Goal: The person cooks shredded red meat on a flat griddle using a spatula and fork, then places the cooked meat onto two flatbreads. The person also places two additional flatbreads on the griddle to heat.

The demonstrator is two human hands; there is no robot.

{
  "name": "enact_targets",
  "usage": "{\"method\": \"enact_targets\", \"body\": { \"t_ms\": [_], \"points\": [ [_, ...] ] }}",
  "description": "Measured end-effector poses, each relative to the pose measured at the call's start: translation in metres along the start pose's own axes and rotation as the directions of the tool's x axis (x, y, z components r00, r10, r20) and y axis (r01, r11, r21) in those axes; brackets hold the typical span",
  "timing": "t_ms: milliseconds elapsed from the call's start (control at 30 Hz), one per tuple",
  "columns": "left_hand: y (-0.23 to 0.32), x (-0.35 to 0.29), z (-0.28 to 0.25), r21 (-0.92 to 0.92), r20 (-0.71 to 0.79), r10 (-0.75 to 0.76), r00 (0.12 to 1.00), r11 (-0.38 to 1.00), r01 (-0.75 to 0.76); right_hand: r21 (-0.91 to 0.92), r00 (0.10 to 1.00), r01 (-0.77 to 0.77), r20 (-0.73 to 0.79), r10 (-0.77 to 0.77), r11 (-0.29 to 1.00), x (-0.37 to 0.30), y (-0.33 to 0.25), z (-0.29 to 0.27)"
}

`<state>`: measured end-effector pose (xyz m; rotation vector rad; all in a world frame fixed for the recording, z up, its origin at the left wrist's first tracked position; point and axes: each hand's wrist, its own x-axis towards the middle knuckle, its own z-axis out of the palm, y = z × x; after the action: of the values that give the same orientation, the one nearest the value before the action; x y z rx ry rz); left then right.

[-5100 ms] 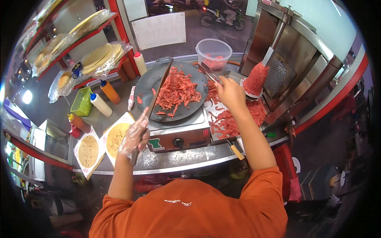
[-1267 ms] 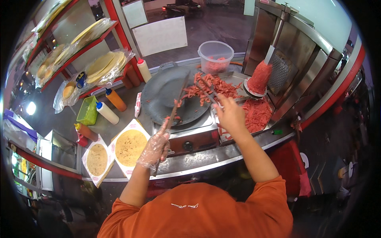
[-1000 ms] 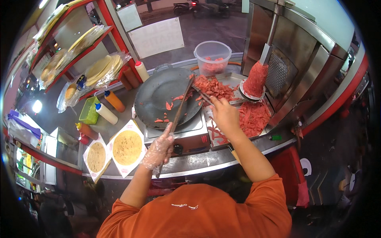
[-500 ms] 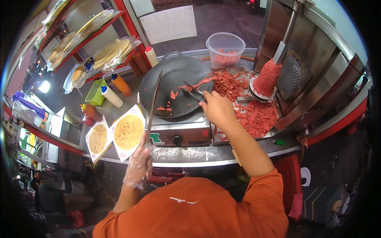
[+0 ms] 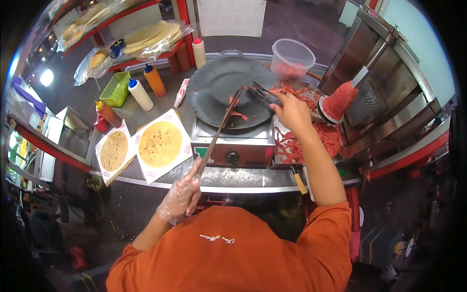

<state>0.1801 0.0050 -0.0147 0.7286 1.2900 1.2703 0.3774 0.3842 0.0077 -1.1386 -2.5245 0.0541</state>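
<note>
A large, round, dark pan sits on a metal stove. My left hand, in a clear plastic glove, is closed around a long, narrow metal tool, seen edge-on; its far end lies over the pan. Bare and closed, my right hand grips dark metal tongs over the pan's right side. Between the tools' ends and the pan's middle lie a few reddish meat strips. Right of the pan, a metal tray holds many thin meat strips.
A meat cone leans on a spit beside the steel grill. Behind the tray stands a clear bucket. Flatbreads on paper, squeeze bottles and a green basket are at left. A wooden-handled tool rests by the front edge.
The view has shifted. The left-hand tool has swung right across the pan, toward the tongs. Scattered meat pieces now form a smaller group, and the long strip by the tongs no longer shows there.
</note>
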Motion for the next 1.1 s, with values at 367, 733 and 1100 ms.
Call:
{"method": "enact_targets", "body": {
  "t_ms": [367, 733, 1100],
  "points": [
    [0.028, -0.003, -0.095, -0.165, -0.068, -0.022, 0.997, 0.986, 0.011, 0.132, 0.989, -0.117, -0.078, 0.128, 0.984, -0.046, -0.094, -0.016],
    [0.031, 0.011, -0.133, -0.045, 0.148, -0.075, 0.986, 0.996, 0.083, 0.025, 0.975, -0.224, 0.01, 0.224, 0.974, -0.095, -0.134, -0.024],
    [0.028, 0.048, -0.039, -0.079, 0.246, -0.015, 0.969, 0.996, 0.035, -0.004, 0.944, -0.252, -0.22, 0.245, 0.968, -0.085, -0.064, -0.02]
  ]
}}
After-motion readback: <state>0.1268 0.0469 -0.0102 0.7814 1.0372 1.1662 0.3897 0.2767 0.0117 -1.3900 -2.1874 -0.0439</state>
